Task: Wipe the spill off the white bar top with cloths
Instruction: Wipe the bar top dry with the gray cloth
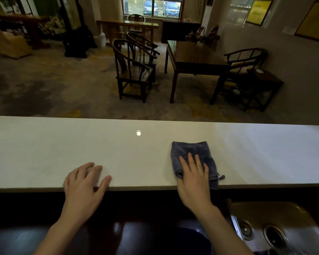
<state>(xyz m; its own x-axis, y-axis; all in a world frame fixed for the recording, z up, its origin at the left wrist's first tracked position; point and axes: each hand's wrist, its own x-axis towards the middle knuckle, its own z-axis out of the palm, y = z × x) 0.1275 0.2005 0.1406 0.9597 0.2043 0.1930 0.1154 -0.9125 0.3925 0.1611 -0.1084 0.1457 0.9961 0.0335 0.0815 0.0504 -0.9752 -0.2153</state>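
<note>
The white bar top (pixel 118 153) runs across the whole view in front of me. A folded grey-blue cloth (pixel 191 150) lies on it right of centre, its near end hanging over the front edge. My right hand (pixel 193 179) lies flat on the cloth's near half, fingers spread and pressing down. My left hand (pixel 85 183) rests on the bare front edge of the bar top to the left, fingers apart, holding nothing. I can make out no distinct spill on the glossy surface, only light reflections.
A metal sink (pixel 276 230) sits below the bar at lower right. Beyond the bar top are dark wooden chairs (pixel 134 70), a long dark table (pixel 195 57) and a carpeted floor.
</note>
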